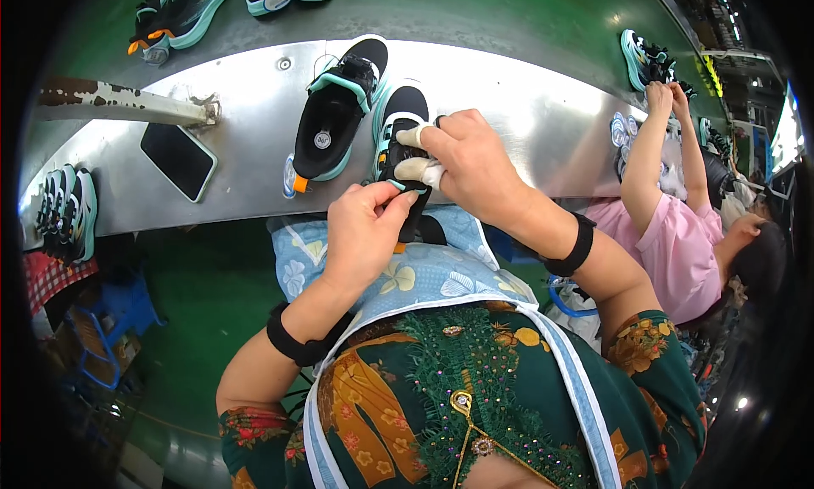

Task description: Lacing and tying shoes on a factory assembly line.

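Shiny metal is covering the near side of a long bench (526, 86), and a green belt (492, 14) is running along its far side. Near the bench's front edge, a black shoe with teal trim (404, 103) is lying with its toe pointing away from the person and its heel end reaching toward the lap. The left hand (363, 230) is pinching the teal edge at the shoe's opening between thumb and forefinger. The right hand (475, 162), wearing pale covers on two fingers, is resting those fingertips on the laces and tongue; whether they are gripping anything is not showing clearly. Just to the left, a second shoe (331, 120) is sitting with its opening facing up. Farther left, a phone (178, 160) is lying beneath a rusty post (127, 106), and more shoes (72, 213) are standing in a row. At right, a co-worker in pink (678, 247) is handling other shoes (649, 61).
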`<state>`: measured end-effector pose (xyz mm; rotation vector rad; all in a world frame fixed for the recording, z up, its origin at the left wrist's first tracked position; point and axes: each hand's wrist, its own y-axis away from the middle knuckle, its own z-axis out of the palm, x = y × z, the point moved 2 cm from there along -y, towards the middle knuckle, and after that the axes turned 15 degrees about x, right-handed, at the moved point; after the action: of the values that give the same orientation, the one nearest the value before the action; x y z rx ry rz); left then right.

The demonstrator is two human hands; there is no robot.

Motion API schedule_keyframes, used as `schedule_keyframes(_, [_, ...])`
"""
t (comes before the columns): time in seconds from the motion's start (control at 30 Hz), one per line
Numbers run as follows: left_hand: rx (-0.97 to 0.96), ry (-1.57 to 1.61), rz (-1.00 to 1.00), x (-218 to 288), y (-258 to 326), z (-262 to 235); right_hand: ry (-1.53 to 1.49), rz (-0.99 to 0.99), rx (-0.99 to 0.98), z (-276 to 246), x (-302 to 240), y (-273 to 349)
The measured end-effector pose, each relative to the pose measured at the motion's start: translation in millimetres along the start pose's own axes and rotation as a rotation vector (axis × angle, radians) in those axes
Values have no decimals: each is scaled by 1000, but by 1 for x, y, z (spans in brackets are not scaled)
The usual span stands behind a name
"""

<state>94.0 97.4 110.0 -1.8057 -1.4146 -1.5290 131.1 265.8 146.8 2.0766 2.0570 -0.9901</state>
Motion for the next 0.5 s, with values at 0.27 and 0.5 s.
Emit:
schedule_keyframes(0.27, [-263,272,-456,7,-7,-13,-460,234,-396,-19,26,-15])
schedule_keyframes(0.5, [-244,208,-355,6,-5,-6,-158,83,-215,-11,16,-6])
